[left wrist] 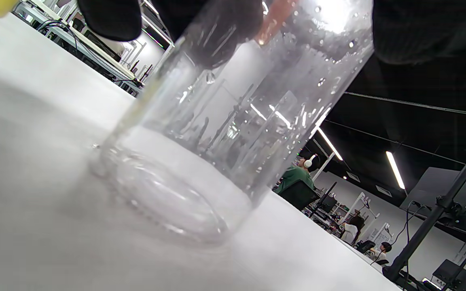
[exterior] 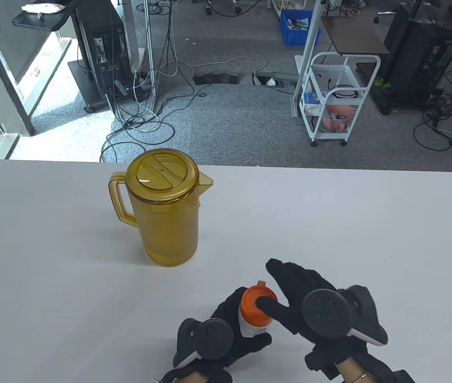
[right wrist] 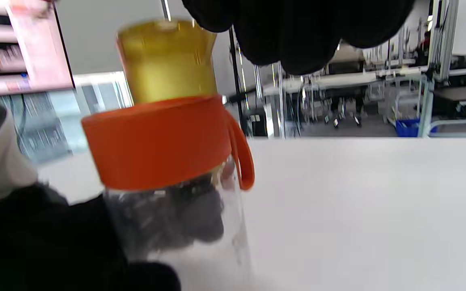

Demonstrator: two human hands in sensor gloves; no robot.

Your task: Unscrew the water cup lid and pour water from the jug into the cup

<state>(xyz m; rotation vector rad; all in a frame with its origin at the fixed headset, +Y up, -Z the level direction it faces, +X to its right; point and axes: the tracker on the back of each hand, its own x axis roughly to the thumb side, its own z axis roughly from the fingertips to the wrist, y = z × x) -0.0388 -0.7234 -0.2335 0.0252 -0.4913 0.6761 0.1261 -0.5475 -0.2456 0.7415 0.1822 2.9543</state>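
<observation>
The clear water cup (exterior: 252, 328) with its orange screw lid (exterior: 254, 306) stands near the table's front edge. My left hand (exterior: 236, 319) grips the cup's body, fingers curled round it. In the left wrist view the wet cup (left wrist: 217, 133) rests on the table with dark fingers (left wrist: 111, 16) on it. My right hand (exterior: 285, 287) is spread over the lid; its thumb lies across the lid's top and the fingers stretch past it. In the right wrist view the fingers (right wrist: 297, 32) hang above the lid (right wrist: 160, 141). The amber jug (exterior: 162, 207), lid on, stands upright to the back left.
The white table (exterior: 349, 223) ends at a far edge with floor, cables and a white cart (exterior: 337, 99) beyond. The jug's spout points right and its handle left. People sit at desks far off in the left wrist view.
</observation>
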